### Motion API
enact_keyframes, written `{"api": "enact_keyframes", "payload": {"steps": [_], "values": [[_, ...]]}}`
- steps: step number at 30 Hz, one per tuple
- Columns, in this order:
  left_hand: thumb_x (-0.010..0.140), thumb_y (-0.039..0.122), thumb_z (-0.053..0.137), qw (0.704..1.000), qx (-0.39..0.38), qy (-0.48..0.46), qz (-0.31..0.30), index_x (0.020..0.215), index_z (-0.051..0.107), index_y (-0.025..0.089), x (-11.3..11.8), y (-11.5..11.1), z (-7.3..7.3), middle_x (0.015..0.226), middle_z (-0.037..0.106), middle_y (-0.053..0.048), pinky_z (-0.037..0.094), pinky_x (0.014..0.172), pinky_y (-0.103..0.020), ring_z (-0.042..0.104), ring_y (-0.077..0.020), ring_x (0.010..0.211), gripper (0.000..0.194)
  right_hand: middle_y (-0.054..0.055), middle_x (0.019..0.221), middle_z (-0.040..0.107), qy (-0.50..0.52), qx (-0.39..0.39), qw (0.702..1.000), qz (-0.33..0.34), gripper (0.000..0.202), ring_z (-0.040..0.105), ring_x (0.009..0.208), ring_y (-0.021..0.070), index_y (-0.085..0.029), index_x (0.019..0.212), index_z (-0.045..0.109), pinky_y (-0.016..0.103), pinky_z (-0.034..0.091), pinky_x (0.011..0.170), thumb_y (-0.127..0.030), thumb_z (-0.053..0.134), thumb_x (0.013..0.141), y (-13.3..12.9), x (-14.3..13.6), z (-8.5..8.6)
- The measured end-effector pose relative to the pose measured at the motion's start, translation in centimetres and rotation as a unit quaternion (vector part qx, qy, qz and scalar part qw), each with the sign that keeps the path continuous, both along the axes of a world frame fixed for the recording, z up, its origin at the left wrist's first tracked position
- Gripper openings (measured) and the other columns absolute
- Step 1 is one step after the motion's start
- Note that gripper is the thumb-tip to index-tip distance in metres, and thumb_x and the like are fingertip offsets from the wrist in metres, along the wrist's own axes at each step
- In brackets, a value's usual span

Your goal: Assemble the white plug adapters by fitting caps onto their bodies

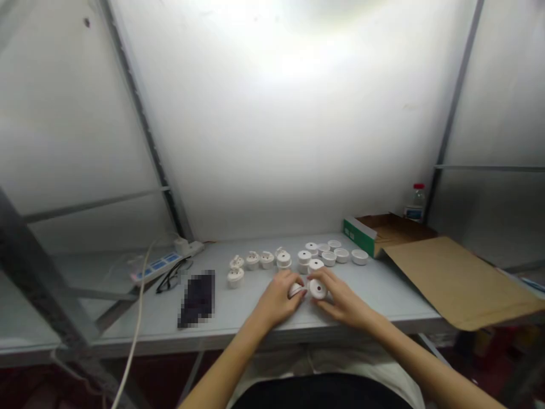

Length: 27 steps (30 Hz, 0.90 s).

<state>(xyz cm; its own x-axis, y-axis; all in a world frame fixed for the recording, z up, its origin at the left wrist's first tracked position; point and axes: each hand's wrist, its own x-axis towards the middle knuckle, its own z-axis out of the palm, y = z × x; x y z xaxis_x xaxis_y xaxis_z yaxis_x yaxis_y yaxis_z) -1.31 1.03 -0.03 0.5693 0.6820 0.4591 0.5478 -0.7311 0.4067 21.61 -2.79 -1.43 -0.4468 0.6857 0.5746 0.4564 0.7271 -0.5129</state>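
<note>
My left hand (281,297) is closed round a small white round part (295,290) near the table's front edge. Close beside it, my right hand (340,295) grips a white round cap (317,289) with a dark centre hole, thumb below and fingers above. The two parts are almost touching; whether they meet cannot be made out. Behind my hands stand white capped pieces (304,257). Several open white cups (341,255) lie to the right of them, and several white pieces with small raised tops (252,260) stand to the left.
An open cardboard box (360,236) with a wide brown flap (464,281) occupies the right side, a bottle (415,203) behind it. Glasses (172,275), a power strip (159,267), a dark pixelated item (198,298) and a white cable (137,326) are at left.
</note>
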Motion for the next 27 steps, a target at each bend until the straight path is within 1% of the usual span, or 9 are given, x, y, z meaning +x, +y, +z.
{"api": "enact_keyframes", "payload": {"steps": [3,6,9,11,14,18,20,24,27], "values": [[0.096,0.023,0.062,1.000,-0.010,0.017,-0.017,0.106,0.068,0.023,0.1,-0.1,0.1,0.102,0.067,-0.005,0.051,0.089,-0.036,0.064,-0.0253,0.100,0.012,0.009,0.131,0.063,-0.010,0.002,1.000,0.013,0.042,0.061,0.119,0.0277,-0.028,0.136,0.053,0.042,0.050,0.105,-0.029,0.066,0.096,-0.2,-0.1,-0.1],[0.099,0.023,0.056,1.000,-0.007,0.011,-0.028,0.118,0.066,0.024,0.0,-0.2,0.2,0.111,0.067,-0.006,0.052,0.093,-0.037,0.065,-0.0249,0.103,0.021,0.011,0.132,0.065,0.000,-0.017,1.000,0.003,0.044,0.062,0.120,0.0299,-0.026,0.136,0.056,0.044,0.050,0.105,-0.038,0.070,0.096,0.0,0.0,-0.2],[0.104,0.020,0.046,0.999,-0.002,-0.001,-0.040,0.128,0.063,0.023,0.0,-0.3,0.3,0.120,0.068,-0.008,0.051,0.102,-0.040,0.063,-0.0251,0.112,0.030,0.009,0.125,0.068,0.034,-0.055,0.998,-0.015,0.041,0.065,0.109,0.0281,-0.026,0.131,0.060,0.042,0.053,0.096,-0.037,0.072,0.094,0.3,0.4,-0.2],[0.103,0.018,0.044,0.999,0.004,-0.008,-0.044,0.132,0.062,0.023,-0.1,-0.3,0.3,0.125,0.067,-0.009,0.049,0.108,-0.042,0.062,-0.0263,0.120,0.033,0.006,0.120,0.070,0.054,-0.076,0.995,-0.020,0.038,0.066,0.104,0.0262,-0.026,0.128,0.061,0.040,0.054,0.093,-0.034,0.072,0.092,0.6,0.6,-0.3],[0.100,0.015,0.048,0.999,0.001,-0.011,-0.043,0.138,0.058,0.025,-0.1,-0.2,0.2,0.130,0.065,-0.009,0.048,0.111,-0.044,0.061,-0.0269,0.122,0.041,0.006,0.121,0.069,0.094,-0.107,0.990,-0.011,0.037,0.066,0.107,0.0254,-0.026,0.125,0.060,0.040,0.055,0.094,-0.035,0.073,0.091,1.2,0.8,-0.8],[0.096,0.014,0.054,0.999,-0.010,-0.005,-0.036,0.145,0.054,0.028,0.0,-0.3,0.1,0.129,0.058,-0.010,0.052,0.107,-0.045,0.062,-0.0263,0.115,0.051,0.008,0.129,0.064,0.159,-0.137,0.978,0.002,0.039,0.065,0.115,0.0261,-0.025,0.121,0.058,0.042,0.056,0.099,-0.040,0.075,0.089,1.9,1.0,-1.7],[0.095,0.015,0.057,0.999,-0.009,-0.012,-0.031,0.144,0.055,0.028,0.0,-0.3,0.0,0.130,0.054,-0.011,0.053,0.107,-0.045,0.061,-0.0262,0.114,0.050,0.008,0.126,0.065,0.180,-0.151,0.972,0.006,0.039,0.067,0.112,0.0264,-0.025,0.119,0.057,0.043,0.056,0.098,-0.041,0.076,0.089,2.1,1.0,-2.0],[0.090,0.016,0.067,0.999,-0.023,-0.029,-0.026,0.140,0.056,0.028,-0.1,-0.2,-0.3,0.140,0.048,-0.011,0.052,0.108,-0.046,0.061,-0.0273,0.117,0.053,0.007,0.114,0.069,0.205,-0.176,0.963,0.015,0.040,0.070,0.101,0.0268,-0.025,0.117,0.058,0.042,0.059,0.088,-0.042,0.079,0.087,2.3,1.0,-2.0],[0.088,0.018,0.072,0.999,-0.033,-0.031,-0.030,0.133,0.059,0.027,-0.1,-0.1,-0.1,0.137,0.055,-0.010,0.051,0.108,-0.046,0.061,-0.0289,0.121,0.047,0.007,0.110,0.069,0.202,-0.166,0.965,0.005,0.039,0.069,0.100,0.0266,-0.023,0.114,0.059,0.041,0.058,0.085,-0.043,0.078,0.087,2.3,1.0,-1.8]]}}
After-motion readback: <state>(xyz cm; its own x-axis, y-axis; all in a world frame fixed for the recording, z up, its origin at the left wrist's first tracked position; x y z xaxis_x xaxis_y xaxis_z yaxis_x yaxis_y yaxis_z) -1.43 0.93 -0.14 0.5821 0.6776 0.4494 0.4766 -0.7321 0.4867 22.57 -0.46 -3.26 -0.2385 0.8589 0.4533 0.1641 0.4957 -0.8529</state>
